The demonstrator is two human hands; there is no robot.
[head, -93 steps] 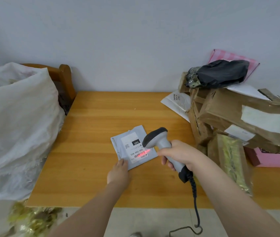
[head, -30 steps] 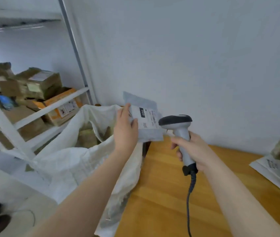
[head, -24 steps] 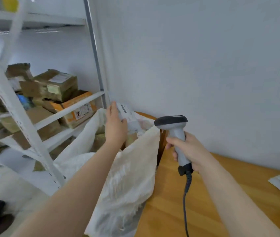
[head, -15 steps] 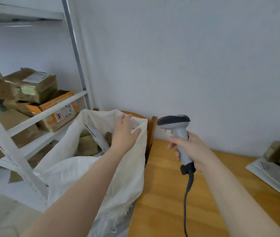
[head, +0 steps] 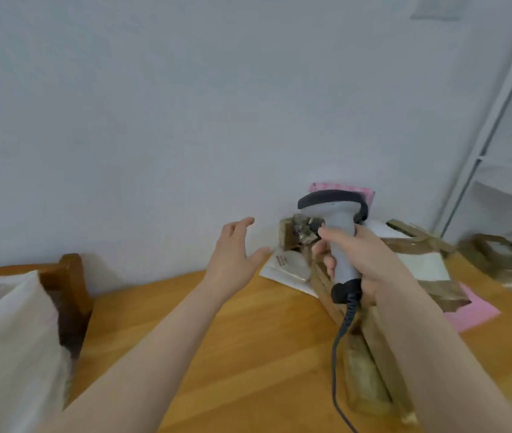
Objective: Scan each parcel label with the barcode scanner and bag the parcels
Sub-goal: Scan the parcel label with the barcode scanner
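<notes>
While the right hand (head: 370,264) curls round the grey handle of the barcode scanner (head: 335,214), its grip closed on it with the index finger at the front of the handle, the left hand (head: 232,254) is raised above the far side of the worktop (head: 248,339) with its grip open, fingers spread and relaxed, holding nothing. The scanner stands upright in the air, its dark head pointing left, and its black cable (head: 337,354) hangs from the base of the handle down past the worktop's near edge.

The left thumb is just beside a white mailer (head: 285,270) that lies flat at the back of the worktop; whether it touches cannot be told. Behind and to the right of the scanner, brown parcels (head: 370,379) are piled on the worktop, blurred, one long one running under the right forearm. A pink parcel (head: 473,317) lies flat under the pile on the right.

At the lower left, the white sack (head: 7,339) stands beside the worktop's left end, against a wooden chair back (head: 70,282). Metal shelving (head: 498,120) rises at the far right against the pale wall (head: 186,104).
</notes>
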